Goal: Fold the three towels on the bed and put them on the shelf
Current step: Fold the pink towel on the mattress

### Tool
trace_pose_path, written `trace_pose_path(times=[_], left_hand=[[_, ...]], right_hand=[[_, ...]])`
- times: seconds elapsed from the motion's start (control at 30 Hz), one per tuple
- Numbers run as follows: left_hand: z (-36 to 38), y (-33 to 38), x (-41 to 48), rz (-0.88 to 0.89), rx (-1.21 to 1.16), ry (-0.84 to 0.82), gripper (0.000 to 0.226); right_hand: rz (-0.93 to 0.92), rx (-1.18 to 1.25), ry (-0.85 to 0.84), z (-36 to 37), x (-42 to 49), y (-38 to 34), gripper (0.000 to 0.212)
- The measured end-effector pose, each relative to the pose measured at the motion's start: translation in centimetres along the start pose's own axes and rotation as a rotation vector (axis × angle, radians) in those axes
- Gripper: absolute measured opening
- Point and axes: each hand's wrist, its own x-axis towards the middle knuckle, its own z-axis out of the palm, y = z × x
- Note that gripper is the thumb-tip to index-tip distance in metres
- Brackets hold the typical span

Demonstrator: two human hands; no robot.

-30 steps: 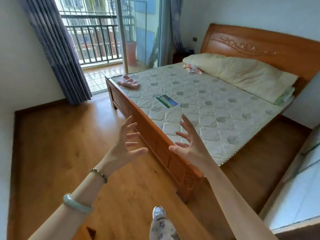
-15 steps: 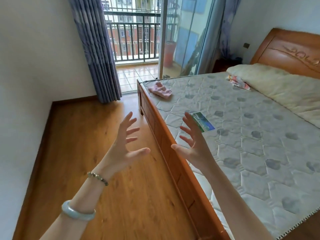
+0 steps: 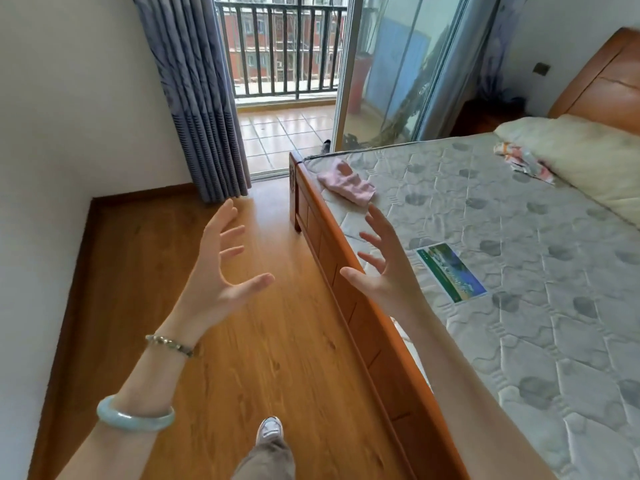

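the left hand (image 3: 218, 268) is raised over the wooden floor (image 3: 270, 341), fingers spread wide and holding nothing, with a beaded bracelet (image 3: 169, 345) at the wrist and a pale green bangle (image 3: 135, 414) further down the forearm. just to its right, the right hand (image 3: 384, 265) hangs above the bed frame's side rail (image 3: 349, 271), fingers also splayed and empty. beyond it, a crumpled pink towel (image 3: 346, 181) lies on the bare mattress (image 3: 519, 271) at the corner nearest the balcony door (image 3: 398, 64). a printed label (image 3: 450, 271) sits on the mattress nearer the person. far right, a patterned towel (image 3: 523, 161) lies bunched against the cream bedding (image 3: 581, 161); a third towel cannot be made out, and no shelf is in view. the step in hand looks like the approach to the first towel, with no folding begun. the next move probably calls for stepping along the rail and reaching both hands to the pink towel to spread it flat.
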Motion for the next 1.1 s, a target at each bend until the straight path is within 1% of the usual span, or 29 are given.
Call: trace_pose_path(times=[0.07,0.23,0.37,0.43,0.53,0.67,0.77,0.9,1.03,1.1], left_hand=[[-1.3,-2.4,3.7,-0.015,-0.020,-0.020,0.109],[-2.4,-7.0,10.6,-0.006,-0.006,-0.120,0.104],[-3.1,-11.6,17.0,0.008,0.020,-0.195,0.103],[-3.2,-13.1,19.4,0.031,0.023,-0.198,0.104],[-3.2,-16.2,24.9,0.027,0.010,-0.190,0.104],[-2.8,-19.9,33.0,0.030,0.010,-0.213,0.103],[-2.4,-22.3,38.9,0.019,0.026,-0.264,0.103],[-1.4,-25.0,46.2,0.028,0.020,-0.300,0.101],[-0.3,-27.9,50.8,0.007,-0.002,-0.330,0.105],[0.4,-29.7,53.4,-0.005,-0.008,-0.372,0.106]], right_hand=[[0.014,-0.014,0.038,1.8,3.6,0.1,0.097],[0.037,-0.069,0.041,4.4,10.3,0.8,0.098],[-0.006,-0.177,0.037,5.8,17.0,2.5,0.100],[-0.050,-0.209,0.024,6.0,19.5,3.0,0.102],[-0.048,-0.188,0.041,6.8,24.8,5.2,0.104],[-0.028,-0.184,0.071,7.4,32.7,8.2,0.101],[-0.005,-0.208,0.084,7.6,38.3,9.8,0.102],[0.078,-0.140,0.092,7.3,45.2,12.0,0.106],[0.161,-0.062,0.118,7.2,49.5,14.0,0.108],[0.201,-0.045,0.139,7.1,51.4,15.3,0.110]])
